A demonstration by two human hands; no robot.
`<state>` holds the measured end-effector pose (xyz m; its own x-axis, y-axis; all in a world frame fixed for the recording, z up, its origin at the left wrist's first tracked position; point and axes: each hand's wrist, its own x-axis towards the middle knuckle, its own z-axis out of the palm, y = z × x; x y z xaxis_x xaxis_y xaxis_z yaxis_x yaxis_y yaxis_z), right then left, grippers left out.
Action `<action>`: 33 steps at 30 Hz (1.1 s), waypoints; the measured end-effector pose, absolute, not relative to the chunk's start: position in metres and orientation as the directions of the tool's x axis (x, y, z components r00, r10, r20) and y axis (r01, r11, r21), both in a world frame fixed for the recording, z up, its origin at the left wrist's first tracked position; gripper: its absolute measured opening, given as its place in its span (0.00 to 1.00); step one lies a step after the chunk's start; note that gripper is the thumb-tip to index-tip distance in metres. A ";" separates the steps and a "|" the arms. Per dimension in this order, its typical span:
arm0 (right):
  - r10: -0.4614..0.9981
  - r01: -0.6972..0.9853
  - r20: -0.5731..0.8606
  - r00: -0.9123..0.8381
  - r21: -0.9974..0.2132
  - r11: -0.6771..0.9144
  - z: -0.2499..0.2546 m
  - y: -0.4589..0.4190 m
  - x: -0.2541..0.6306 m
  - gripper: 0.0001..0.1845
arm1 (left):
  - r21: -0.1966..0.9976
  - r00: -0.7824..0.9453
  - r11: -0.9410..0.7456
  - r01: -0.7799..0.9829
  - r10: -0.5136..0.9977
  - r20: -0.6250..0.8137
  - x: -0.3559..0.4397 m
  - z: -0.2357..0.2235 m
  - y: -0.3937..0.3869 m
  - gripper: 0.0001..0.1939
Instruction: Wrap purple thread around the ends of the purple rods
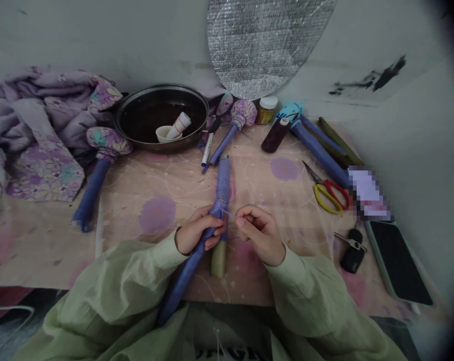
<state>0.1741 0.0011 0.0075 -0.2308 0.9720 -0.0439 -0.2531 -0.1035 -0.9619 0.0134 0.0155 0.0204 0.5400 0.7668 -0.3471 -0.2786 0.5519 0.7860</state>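
Observation:
My left hand [197, 229] is wrapped round a purple-covered stick [180, 283] where it crosses a second stick [223, 178]. This second stick is partly wound in purple, with a bare greenish wooden end [218, 259] toward me. Cord is wound round both at the crossing, just above my left fingers. To the right of the joint, the fingertips of my right hand [262, 234] are pinched on a thin purple thread [230, 214] that runs to the binding. The lower end of the slanting stick reaches over the table edge by my lap.
Red-and-yellow scissors [330, 193], keys [353, 250] and a phone [398, 260] lie at right. A dark bottle [275, 135], a lidded jar [267, 111] and a black pan [159, 145] stand behind. Cloth-headed sticks [93, 193] and floral fabric [46, 170] lie at left.

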 end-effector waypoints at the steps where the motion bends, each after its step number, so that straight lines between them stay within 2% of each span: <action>1: 0.970 -0.288 -0.064 -0.233 -0.949 -0.131 0.006 0.001 0.174 0.10 | 0.785 0.542 0.553 -0.278 0.765 -0.347 0.014 0.021 0.015 0.09; 5: 0.956 -0.424 -0.167 -0.241 -0.868 -0.258 0.004 0.005 0.171 0.12 | 0.779 0.545 0.556 -0.289 0.765 -0.343 0.014 0.023 0.015 0.09; 8: 0.943 -0.462 -0.201 -0.266 -0.832 -0.307 0.004 0.008 0.169 0.13 | 0.754 0.562 0.575 -0.318 0.755 -0.338 0.013 0.022 0.015 0.08; 13: 0.943 -0.423 -0.183 -0.277 -0.858 -0.290 0.000 0.006 0.167 0.12 | 0.646 0.669 0.656 -0.390 0.684 -0.291 0.011 0.015 0.016 0.06; 17: 0.949 -0.362 -0.179 -0.258 -0.893 -0.267 -0.002 0.005 0.167 0.13 | 0.510 0.775 0.767 -0.389 0.572 -0.269 0.008 0.011 0.016 0.05; 20: 0.953 -0.296 -0.187 -0.238 -0.921 -0.255 0.000 0.006 0.167 0.15 | 0.455 0.817 0.805 -0.381 0.523 -0.241 0.006 0.011 0.016 0.06; 27: 0.951 -0.255 -0.197 -0.240 -0.932 -0.257 0.002 0.007 0.167 0.18 | 0.427 0.861 0.832 -0.355 0.468 -0.197 0.006 0.013 0.015 0.08; 33: 0.948 -0.280 -0.156 -0.278 -0.931 -0.235 0.001 0.007 0.166 0.17 | 0.465 0.903 0.847 -0.256 0.381 -0.198 0.007 0.011 0.013 0.17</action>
